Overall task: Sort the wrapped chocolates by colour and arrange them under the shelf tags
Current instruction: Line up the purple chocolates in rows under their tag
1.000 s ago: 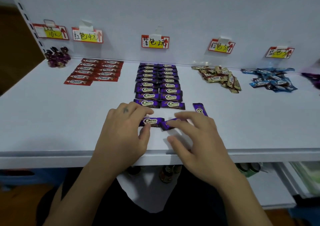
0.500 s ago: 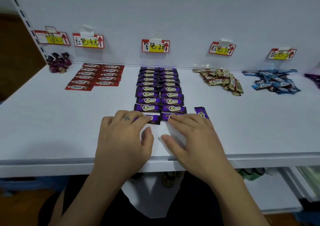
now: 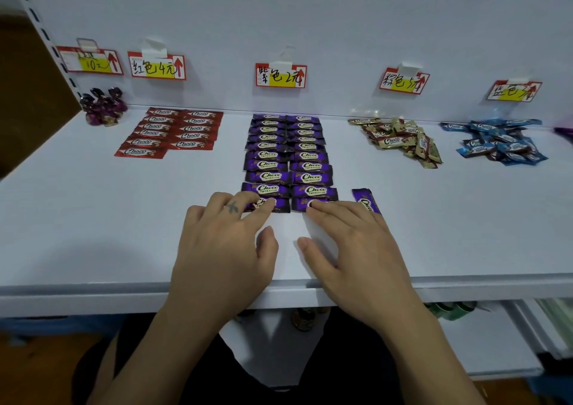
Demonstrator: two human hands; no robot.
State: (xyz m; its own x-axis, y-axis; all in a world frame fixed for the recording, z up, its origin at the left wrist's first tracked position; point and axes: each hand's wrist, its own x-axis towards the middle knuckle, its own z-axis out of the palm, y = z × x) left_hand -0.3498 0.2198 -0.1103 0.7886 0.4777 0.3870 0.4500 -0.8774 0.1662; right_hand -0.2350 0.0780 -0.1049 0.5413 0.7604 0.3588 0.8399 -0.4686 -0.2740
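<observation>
My left hand (image 3: 223, 249) has its fingers straight, the tips pressing flat on one purple chocolate (image 3: 281, 207). My right hand (image 3: 356, 249) does the same on a second purple chocolate (image 3: 298, 204). Neither hand grasps anything, and both thumbs rest on the bare shelf (image 3: 93, 218), off the wrappers. I press rather than pinch because, I judge, flat fingers slide each piece square against the bottom of the purple columns (image 3: 288, 153) without tipping it. That way the pair closes both rows at mid-frame, under the purple tag (image 3: 280, 75). Just beside my right fingers a loose purple chocolate (image 3: 366, 201) lies turned lengthwise, apart from the columns, probably the next to go. Further out, the red chocolates (image 3: 173, 132) at upper left sit in tidy rows under the red tag (image 3: 156, 66). The gold heap (image 3: 400, 141) and the blue heap (image 3: 499, 142) at upper right are jumbled and not yet laid out. A second ago I had the two pieces pinched between thumbs and fingers, lower in the frame and clear of the columns. Since then they have slid up to meet the last row and my thumbs have let go, while the loose one has stayed put.
</observation>
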